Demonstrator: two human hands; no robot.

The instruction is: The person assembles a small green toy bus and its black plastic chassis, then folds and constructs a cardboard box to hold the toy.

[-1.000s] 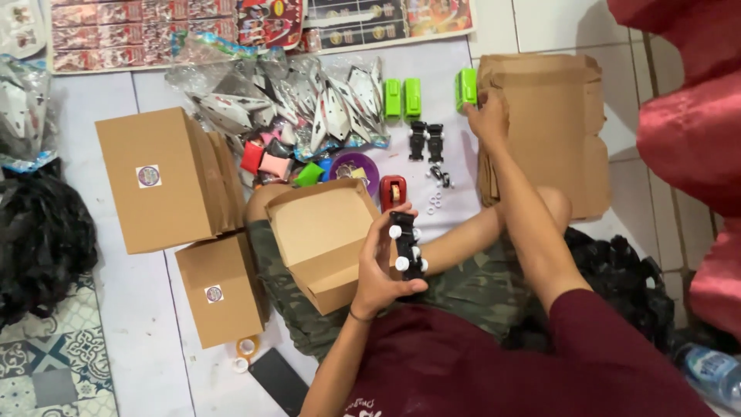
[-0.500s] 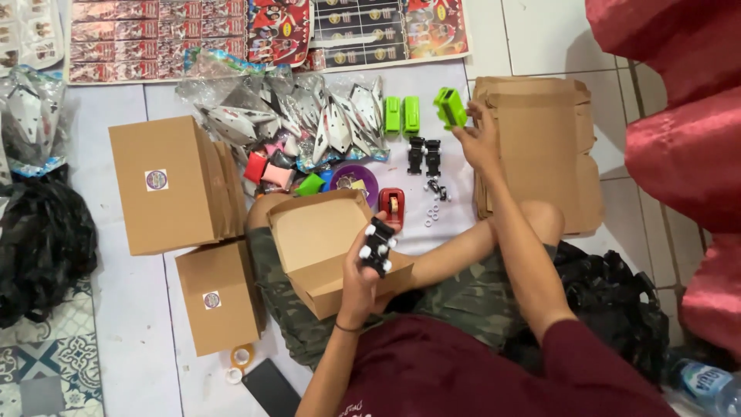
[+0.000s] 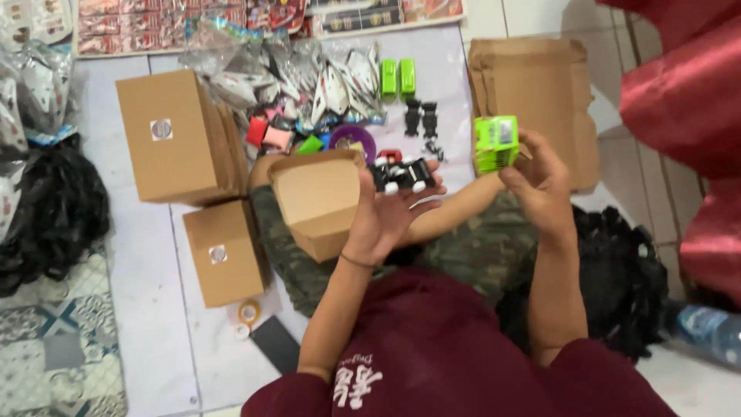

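Holding a black toy car (image 3: 401,175) in the left hand (image 3: 384,216) and a green toy (image 3: 496,143) in the right hand (image 3: 540,184), both clamped; packing into the open cardboard box (image 3: 318,199) seems next.

We note a pale tiled floor (image 3: 147,324), a patterned grey mat (image 3: 54,355) at lower left, red drapery (image 3: 679,100) at right, even soft light.

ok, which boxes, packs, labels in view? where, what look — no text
Large closed brown carton, upper left, small round sticker on top.
Smaller closed brown carton, below it, square sticker.
Open brown carton on the lap, beside the left hand.
Flattened brown cardboard, upper right.
Clear plastic packs, heaped at top centre.
Row of colourful printed cards along the top edge.
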